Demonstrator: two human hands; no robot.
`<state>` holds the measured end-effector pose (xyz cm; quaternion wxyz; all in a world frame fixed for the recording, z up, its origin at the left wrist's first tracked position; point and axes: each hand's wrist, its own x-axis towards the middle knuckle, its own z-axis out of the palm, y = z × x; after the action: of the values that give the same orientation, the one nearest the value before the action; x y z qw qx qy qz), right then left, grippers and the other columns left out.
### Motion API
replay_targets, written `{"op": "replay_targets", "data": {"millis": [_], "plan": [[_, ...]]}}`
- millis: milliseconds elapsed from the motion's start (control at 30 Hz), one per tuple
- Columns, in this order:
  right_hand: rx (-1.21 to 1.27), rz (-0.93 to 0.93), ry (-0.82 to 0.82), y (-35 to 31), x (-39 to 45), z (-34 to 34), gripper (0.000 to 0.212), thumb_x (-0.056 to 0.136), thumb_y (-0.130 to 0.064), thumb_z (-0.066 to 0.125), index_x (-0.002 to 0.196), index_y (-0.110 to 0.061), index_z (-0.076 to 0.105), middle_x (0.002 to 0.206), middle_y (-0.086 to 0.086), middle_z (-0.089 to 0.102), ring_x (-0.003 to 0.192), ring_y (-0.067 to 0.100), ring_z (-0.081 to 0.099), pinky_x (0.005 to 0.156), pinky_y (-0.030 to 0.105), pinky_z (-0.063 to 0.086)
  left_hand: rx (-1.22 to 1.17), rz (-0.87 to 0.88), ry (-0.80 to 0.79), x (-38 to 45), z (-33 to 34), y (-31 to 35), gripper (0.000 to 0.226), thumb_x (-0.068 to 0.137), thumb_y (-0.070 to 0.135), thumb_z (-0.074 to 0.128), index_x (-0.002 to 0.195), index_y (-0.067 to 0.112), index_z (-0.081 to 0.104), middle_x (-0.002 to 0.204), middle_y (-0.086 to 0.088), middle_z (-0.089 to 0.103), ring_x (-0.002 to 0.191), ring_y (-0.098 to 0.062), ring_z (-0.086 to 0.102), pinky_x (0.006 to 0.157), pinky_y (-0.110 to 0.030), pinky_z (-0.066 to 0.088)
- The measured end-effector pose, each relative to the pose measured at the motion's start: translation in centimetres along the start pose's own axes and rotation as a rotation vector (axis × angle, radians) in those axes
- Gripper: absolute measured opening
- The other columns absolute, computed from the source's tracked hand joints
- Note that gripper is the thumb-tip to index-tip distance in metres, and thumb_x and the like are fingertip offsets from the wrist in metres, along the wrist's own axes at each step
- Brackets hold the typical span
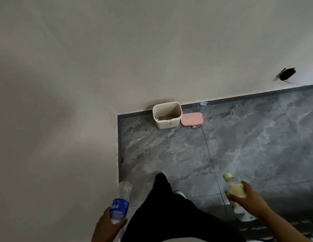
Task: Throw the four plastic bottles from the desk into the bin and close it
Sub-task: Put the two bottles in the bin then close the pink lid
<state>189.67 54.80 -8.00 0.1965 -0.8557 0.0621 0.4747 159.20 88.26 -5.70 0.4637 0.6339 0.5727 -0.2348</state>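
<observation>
A small white bin [167,123] stands open on the floor against the wall, some way ahead of me, with some rubbish at its bottom. Its pink lid [192,119] lies flat on the floor just right of it. My left hand [106,224] grips a clear bottle with a blue label [119,205] by its base, neck pointing forward. My right hand [246,198] holds a bottle with a pale yellow cap and label [233,186]. Both hands are low in the view, far short of the bin.
Grey marbled floor tiles [239,145] stretch between me and the bin. A white wall [56,137] runs along the left and back, meeting in a corner near the bin. My black-trousered legs [169,206] are in the middle. A dark hole [287,73] marks the wall at right.
</observation>
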Motion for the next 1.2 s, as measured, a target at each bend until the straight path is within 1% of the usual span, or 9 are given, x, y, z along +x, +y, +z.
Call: {"op": "replay_targets", "data": {"millis": [67, 100, 200, 367, 467, 700, 867, 1033, 1200], "plan": [[-0.002, 0.022, -0.02, -1.9, 1.0, -0.4, 0.095, 0.074, -0.039, 0.074, 0.147, -0.013, 0.018, 0.14, 0.022, 0.044, 0.12, 0.039, 0.05, 0.1, 0.045, 0.041, -0.032, -0.004, -0.029, 1.4, -0.8, 1.7, 0.046, 0.081, 0.012, 0.068, 0.118, 0.037, 0.059, 0.107, -0.012, 0.071, 0.108, -0.009, 0.062, 0.087, -0.022, 0.041], [-0.007, 0.029, -0.016, -2.7, 1.4, -0.4, 0.095, 0.074, -0.037, 0.074, 0.146, -0.012, 0.018, 0.139, 0.023, 0.044, 0.12, 0.039, 0.05, 0.1, 0.044, 0.041, -0.026, -0.012, -0.035, 2.1, -1.3, 2.9, 0.043, 0.082, 0.016, 0.067, 0.122, 0.028, 0.058, 0.111, -0.014, 0.068, 0.111, -0.014, 0.061, 0.085, -0.021, 0.039], [-0.005, 0.062, 0.035, -4.6, 2.3, -0.3, 0.095, 0.071, -0.031, 0.079, 0.144, -0.007, 0.025, 0.136, 0.026, 0.048, 0.122, 0.039, 0.05, 0.101, 0.043, 0.04, -0.039, -0.026, -0.076, 4.9, -3.4, 5.5, 0.09, 0.06, 0.035, 0.061, 0.138, -0.001, 0.034, 0.139, -0.022, 0.046, 0.128, -0.031, 0.045, 0.101, -0.03, 0.035], [0.093, 0.089, 0.101, -7.9, 3.0, -0.7, 0.057, 0.066, 0.0, 0.08, 0.118, -0.001, 0.056, 0.132, 0.028, 0.052, 0.101, 0.034, 0.061, 0.089, 0.022, 0.046, 0.068, 0.009, -0.048, 8.7, -6.1, 11.4, 0.097, 0.054, 0.045, 0.061, 0.139, 0.007, 0.032, 0.134, -0.017, 0.051, 0.121, -0.029, 0.051, 0.101, -0.034, 0.041], [0.113, 0.132, 0.148, -8.7, 4.2, -1.4, 0.071, 0.062, 0.002, 0.082, 0.125, 0.006, 0.05, 0.132, 0.028, 0.052, 0.117, 0.037, 0.055, 0.1, 0.037, 0.037, 0.093, 0.021, -0.099, 11.4, -7.1, 15.2, 0.095, 0.062, 0.044, 0.067, 0.14, 0.008, 0.028, 0.136, -0.015, 0.051, 0.118, -0.028, 0.053, 0.092, -0.029, 0.041], [0.118, 0.185, -0.014, -13.6, 8.3, -5.4, 0.088, 0.075, -0.016, 0.076, 0.144, -0.002, 0.023, 0.145, 0.019, 0.04, 0.131, 0.03, 0.043, 0.104, 0.032, 0.034, 0.15, 0.104, -0.134, 16.9, -6.5, 23.2, 0.075, 0.074, 0.026, 0.073, 0.136, 0.01, 0.035, 0.125, -0.011, 0.056, 0.097, -0.016, 0.053, 0.083, -0.025, 0.038], [0.024, 0.093, 0.056, -19.3, 14.8, -8.6, 0.091, 0.063, -0.013, 0.085, 0.139, -0.001, 0.037, 0.132, 0.025, 0.054, 0.122, 0.033, 0.053, 0.099, 0.029, 0.034, 0.222, 0.098, -0.066, 21.7, -4.2, 28.8, 0.081, 0.071, 0.033, 0.075, 0.138, 0.015, 0.034, 0.131, -0.014, 0.053, 0.113, -0.029, 0.056, 0.092, -0.034, 0.046], [-0.128, -0.071, -0.048, -24.6, 23.1, -10.3, 0.094, 0.069, -0.04, 0.077, 0.144, -0.018, 0.026, 0.131, 0.014, 0.053, 0.119, 0.027, 0.053, 0.095, 0.032, 0.041, 0.301, 0.173, -0.032, 27.6, -0.6, 34.5, 0.09, 0.07, 0.039, 0.075, 0.142, 0.016, 0.026, 0.136, -0.009, 0.05, 0.119, -0.026, 0.053, 0.098, -0.035, 0.044], [-0.183, -0.208, -0.104, -28.4, 31.9, -8.9, 0.098, 0.065, -0.052, 0.074, 0.144, -0.024, 0.023, 0.131, 0.009, 0.052, 0.114, 0.024, 0.054, 0.085, 0.027, 0.04, 0.38, 0.286, -0.004, 36.2, 3.3, 37.8, 0.08, 0.067, 0.036, 0.076, 0.134, 0.016, 0.037, 0.132, -0.007, 0.052, 0.116, -0.024, 0.054, 0.098, -0.038, 0.046]]}}
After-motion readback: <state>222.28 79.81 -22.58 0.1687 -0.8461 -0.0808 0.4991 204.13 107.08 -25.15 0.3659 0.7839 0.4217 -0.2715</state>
